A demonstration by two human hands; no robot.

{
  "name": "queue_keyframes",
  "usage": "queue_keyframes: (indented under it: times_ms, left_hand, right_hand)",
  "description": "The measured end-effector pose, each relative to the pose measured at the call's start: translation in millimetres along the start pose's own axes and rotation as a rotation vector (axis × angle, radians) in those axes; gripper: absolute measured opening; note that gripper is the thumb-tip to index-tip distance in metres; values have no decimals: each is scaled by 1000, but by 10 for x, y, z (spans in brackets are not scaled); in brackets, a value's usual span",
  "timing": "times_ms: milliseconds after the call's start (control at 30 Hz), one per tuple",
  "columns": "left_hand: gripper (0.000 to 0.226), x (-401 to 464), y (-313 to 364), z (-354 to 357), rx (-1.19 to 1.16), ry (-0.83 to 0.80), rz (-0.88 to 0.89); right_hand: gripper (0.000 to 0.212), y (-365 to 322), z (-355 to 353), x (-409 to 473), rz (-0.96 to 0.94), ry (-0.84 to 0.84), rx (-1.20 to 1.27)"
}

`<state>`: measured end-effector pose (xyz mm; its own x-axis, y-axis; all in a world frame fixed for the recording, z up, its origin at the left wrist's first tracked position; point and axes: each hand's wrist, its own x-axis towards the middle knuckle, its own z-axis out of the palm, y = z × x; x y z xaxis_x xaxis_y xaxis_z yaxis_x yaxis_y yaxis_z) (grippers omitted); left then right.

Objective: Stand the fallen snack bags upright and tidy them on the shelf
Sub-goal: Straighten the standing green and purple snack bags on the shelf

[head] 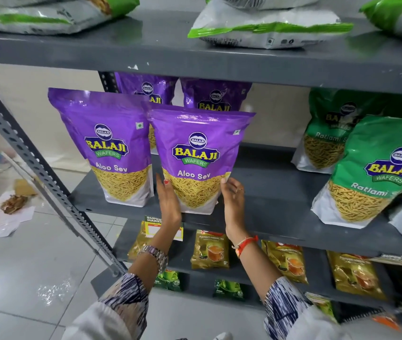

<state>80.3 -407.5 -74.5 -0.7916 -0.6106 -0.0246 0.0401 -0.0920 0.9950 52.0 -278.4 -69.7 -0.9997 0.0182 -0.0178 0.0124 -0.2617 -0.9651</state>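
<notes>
A purple Aloo Sev bag [198, 153] stands upright at the front of the grey middle shelf [276, 200]. My left hand [169, 201] presses its lower left side and my right hand [233, 197] its lower right side, so both hands grip it. Another purple bag [106, 143] stands upright just to its left, and two more purple bags [216, 98] stand behind. Green Ratlami Sev bags [376, 168] stand upright at the right. On the top shelf, green-and-white bags [266, 23] lie flat.
Tea packets [211, 250] fill the lower shelves below my wrists. The slotted grey upright [30, 155] of the rack runs diagonally at the left. Paper scraps and litter [11, 207] lie on the tiled floor at the left.
</notes>
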Motion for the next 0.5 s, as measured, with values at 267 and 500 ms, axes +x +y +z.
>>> queue_keyframes:
  times_ms: [267,500]
  left_hand:
    - [60,-703,-233,625,190,231,450]
    - [57,-1260,-46,1927,153,-110,593]
  right_hand:
    - [19,-232,-995,18,-234,443,35]
    - [35,-929,-2345,343,-463,754,-4]
